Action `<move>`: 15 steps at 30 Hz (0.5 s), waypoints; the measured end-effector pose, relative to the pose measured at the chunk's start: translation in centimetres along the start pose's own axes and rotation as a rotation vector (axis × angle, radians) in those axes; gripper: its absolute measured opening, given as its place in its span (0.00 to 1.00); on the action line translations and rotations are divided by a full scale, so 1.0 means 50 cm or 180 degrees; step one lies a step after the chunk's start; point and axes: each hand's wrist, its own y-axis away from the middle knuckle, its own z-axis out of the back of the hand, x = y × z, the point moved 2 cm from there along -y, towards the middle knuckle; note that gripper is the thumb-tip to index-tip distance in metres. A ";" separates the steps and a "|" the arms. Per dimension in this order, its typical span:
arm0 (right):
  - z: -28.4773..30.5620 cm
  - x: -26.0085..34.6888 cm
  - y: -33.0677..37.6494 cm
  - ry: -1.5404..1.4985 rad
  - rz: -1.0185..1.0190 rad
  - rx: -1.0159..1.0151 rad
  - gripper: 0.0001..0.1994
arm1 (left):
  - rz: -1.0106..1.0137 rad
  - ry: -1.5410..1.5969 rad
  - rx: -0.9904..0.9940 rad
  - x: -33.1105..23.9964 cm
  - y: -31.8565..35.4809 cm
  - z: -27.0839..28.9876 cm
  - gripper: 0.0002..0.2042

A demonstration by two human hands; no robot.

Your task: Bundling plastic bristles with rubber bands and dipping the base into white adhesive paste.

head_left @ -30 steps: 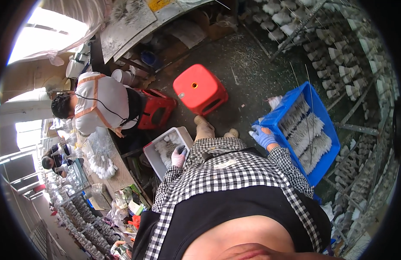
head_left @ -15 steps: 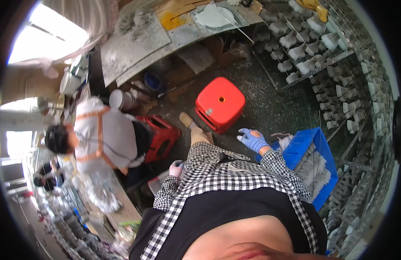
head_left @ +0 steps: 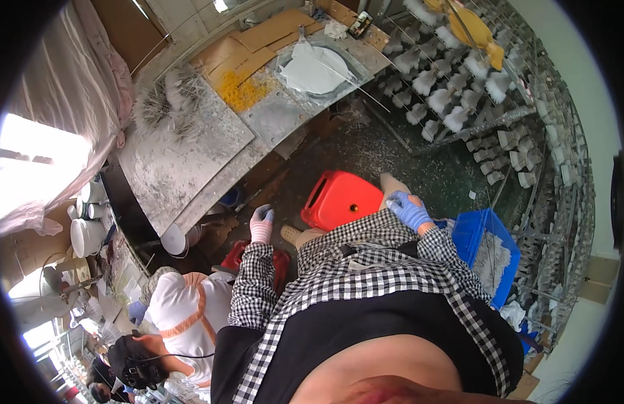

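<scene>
My left hand (head_left: 261, 225), in a pink-striped glove with grey-blue fingertips, hangs out in front of my left side. Its fingers are loosely bent, and I see nothing in them. My right hand (head_left: 409, 211), in a blue glove, is beside my checked apron (head_left: 366, 262) with its fingers partly spread and no object in it. Between the two hands stands a red plastic stool (head_left: 342, 200) with a hole in its seat, close against the apron. A blue plastic bin (head_left: 504, 269) holding grey-white bristle material is nearest my right hand.
Ahead is a dusty workbench (head_left: 184, 175) with bristle bundles (head_left: 174, 101), yellow bits (head_left: 241, 91) and a round white plate (head_left: 315, 71). Racks of brush heads (head_left: 453, 101) line the right. A co-worker (head_left: 190, 310) sits at lower left near a white bucket (head_left: 175, 240).
My view has turned left and come nearer the bench. The red stool is now close against my apron. My left hand has moved forward, away from my hip; the co-worker appears lower in view.
</scene>
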 end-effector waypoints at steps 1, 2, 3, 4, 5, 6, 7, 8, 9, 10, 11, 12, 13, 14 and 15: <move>0.010 0.003 -0.042 0.0007 0.0016 0.0018 0.19 | -0.0200 -0.0043 0.0048 -0.033 -0.022 -0.023 0.15; 0.027 -0.003 -0.081 0.0119 0.0150 -0.0059 0.19 | -0.0182 0.0023 0.0127 -0.072 -0.038 -0.055 0.15; 0.040 0.014 -0.117 0.0219 0.0305 -0.0107 0.18 | -0.0152 0.0138 0.0124 -0.095 -0.053 -0.083 0.13; 0.055 0.028 -0.151 0.0078 0.0253 -0.0001 0.17 | -0.0187 0.0131 0.0196 -0.109 -0.059 -0.107 0.13; 0.066 0.036 -0.194 0.0084 0.0308 0.0010 0.17 | -0.0261 0.0137 0.0270 -0.129 -0.081 -0.139 0.13; 0.077 0.040 -0.247 -0.0008 0.0429 0.0037 0.16 | -0.0143 0.0077 0.0257 -0.139 -0.102 -0.172 0.14; 0.086 0.046 -0.300 -0.0107 0.0558 0.0073 0.16 | -0.0023 0.0012 0.0234 -0.150 -0.117 -0.194 0.15; 0.092 0.055 -0.358 -0.0278 0.0601 0.0277 0.16 | 0.0071 0.0219 0.0209 -0.124 -0.148 -0.212 0.16; 0.080 0.009 -0.429 -0.0620 0.0764 0.0326 0.17 | 0.0122 0.0189 0.0117 -0.132 -0.170 -0.244 0.16; 0.075 0.000 -0.498 -0.0881 0.0424 0.0642 0.18 | 0.0145 0.0132 -0.0100 -0.115 -0.191 -0.253 0.16; 0.058 -0.012 -0.549 -0.1139 0.0044 0.0990 0.18 | 0.0199 0.0048 -0.0305 -0.097 -0.200 -0.256 0.16; 0.023 -0.076 -0.612 -0.1180 -0.0023 0.0825 0.18 | 0.0404 -0.0067 -0.0483 -0.125 -0.197 -0.271 0.15; -0.042 -0.200 -0.684 -0.1231 -0.0116 0.0658 0.18 | 0.0617 -0.0188 -0.0646 -0.160 -0.181 -0.297 0.15; -0.112 -0.402 -0.737 -0.1389 0.0353 0.0239 0.14 | 0.0571 -0.0193 -0.0281 -0.140 -0.200 -0.341 0.15; -0.164 -0.648 -0.731 -0.1930 -0.0309 0.0234 0.12 | 0.0545 -0.0087 0.0234 -0.093 -0.243 -0.399 0.14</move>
